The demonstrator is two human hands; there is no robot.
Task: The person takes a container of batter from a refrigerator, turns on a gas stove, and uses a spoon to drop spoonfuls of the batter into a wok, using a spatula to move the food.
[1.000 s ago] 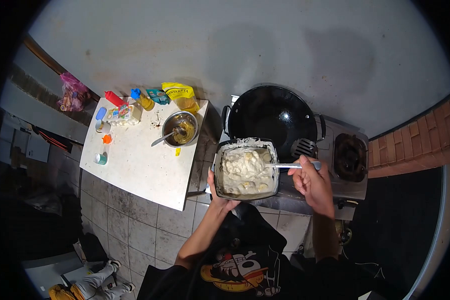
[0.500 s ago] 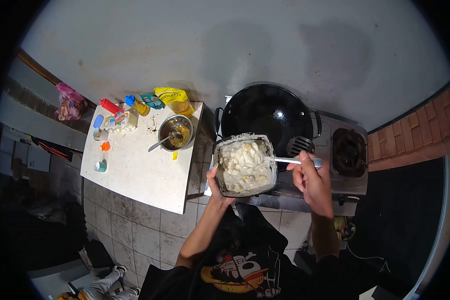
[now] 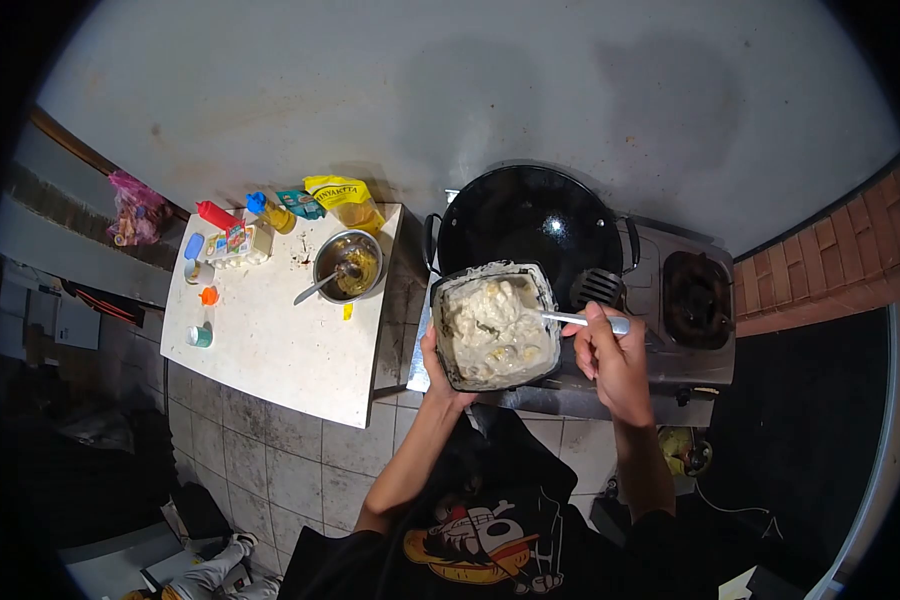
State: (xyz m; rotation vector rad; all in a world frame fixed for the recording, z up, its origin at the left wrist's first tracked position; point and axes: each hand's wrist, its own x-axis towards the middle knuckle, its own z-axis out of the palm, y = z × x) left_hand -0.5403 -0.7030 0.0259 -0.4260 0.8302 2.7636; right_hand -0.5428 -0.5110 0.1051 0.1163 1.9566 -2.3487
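Observation:
My left hand (image 3: 440, 375) is wrapped round the lower left side of a dark square bowl (image 3: 550, 368), holding it up in front of the stove. White, lumpy batter (image 3: 490, 325) fills the bowl and smears its rim. Closed round the handle of a metal spoon (image 3: 570, 317) is my right hand (image 3: 615, 365); the spoon's head is sunk in the batter and hidden. Behind the bowl a large black wok (image 3: 520, 215) sits on the stove, with a dark oily shine inside. A slotted spatula (image 3: 599, 287) rests at the wok's right edge, partly behind my right hand.
A white table (image 3: 270, 345) to the left carries a steel bowl (image 3: 351, 265) with a spoon, a yellow oil pouch (image 3: 345, 200), a red bottle (image 3: 217, 217) and an egg pack (image 3: 238, 247). The stove's bare burner (image 3: 697, 300) lies to the right. A wall stands behind.
The bowl has turned slightly and shifted a little to the right. My right hand and the spoon have moved slightly left, and the batter's surface has been stirred into a different shape.

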